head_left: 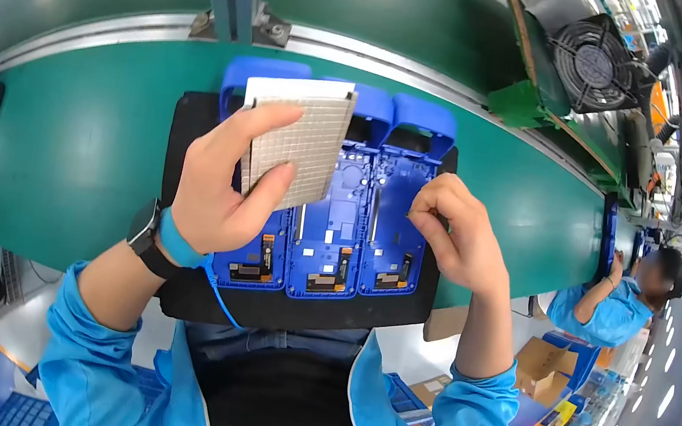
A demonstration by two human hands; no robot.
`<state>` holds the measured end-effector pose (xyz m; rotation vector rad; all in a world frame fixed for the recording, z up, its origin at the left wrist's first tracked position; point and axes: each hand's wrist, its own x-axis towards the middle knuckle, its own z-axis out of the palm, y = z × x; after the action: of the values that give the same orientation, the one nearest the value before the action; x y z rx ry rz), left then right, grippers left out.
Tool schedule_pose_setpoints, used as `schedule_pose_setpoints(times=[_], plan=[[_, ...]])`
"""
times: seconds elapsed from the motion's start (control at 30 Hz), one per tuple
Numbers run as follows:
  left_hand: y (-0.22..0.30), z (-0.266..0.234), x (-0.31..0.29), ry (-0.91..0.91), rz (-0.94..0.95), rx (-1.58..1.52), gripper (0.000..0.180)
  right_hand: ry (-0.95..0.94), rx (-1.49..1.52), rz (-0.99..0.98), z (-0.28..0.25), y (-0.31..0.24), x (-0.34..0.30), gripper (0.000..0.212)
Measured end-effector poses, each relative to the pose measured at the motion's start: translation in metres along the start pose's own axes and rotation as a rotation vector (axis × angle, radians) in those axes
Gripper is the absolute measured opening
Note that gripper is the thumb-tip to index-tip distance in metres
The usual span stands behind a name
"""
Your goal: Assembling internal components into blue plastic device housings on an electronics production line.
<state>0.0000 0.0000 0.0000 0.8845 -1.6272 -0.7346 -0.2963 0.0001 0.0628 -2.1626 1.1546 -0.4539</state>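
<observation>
My left hand [219,178] grips a stack of sheets [307,143] scored into a grid of small grey pads, thumb on the face and white backing showing behind. It hangs tilted over the leftmost of three blue plastic housings, hiding much of that one. My right hand [464,239] is pinched above the right edge of the right housing [399,199]; a tiny dark speck shows at its fingertips, too small to name. The middle housing [340,235] lies open-faced, with small white pads and a black part inside. Each housing has a blue loop at its far end.
A black mat [291,318] under the housings rests on a green bench [105,154]. A blue wrist strap cord [225,306] runs from my left wrist. Metal framing [338,45] crosses behind; a fan [594,66] stands far right. Other people work at both sides.
</observation>
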Motion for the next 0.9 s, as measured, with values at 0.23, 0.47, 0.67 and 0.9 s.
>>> schedule_pose_setpoints(times=[0.23,0.47,0.67,0.9], plan=[[0.002,-0.006,-0.005,-0.010,-0.033,-0.004,0.048,-0.160,-0.089,-0.012,0.013,-0.008,0.009,0.008],[-0.009,-0.010,-0.006,-0.115,0.072,0.070,0.051,-0.271,-0.205,-0.039,0.016,-0.014,-0.009,0.009],[-0.001,-0.028,0.013,-0.179,0.112,0.138,0.049,-0.231,-0.206,-0.020,0.024,-0.011,-0.013,0.011],[0.006,-0.019,0.004,-0.117,0.142,0.240,0.049,-0.259,-0.211,-0.012,0.027,-0.014,-0.009,0.011]])
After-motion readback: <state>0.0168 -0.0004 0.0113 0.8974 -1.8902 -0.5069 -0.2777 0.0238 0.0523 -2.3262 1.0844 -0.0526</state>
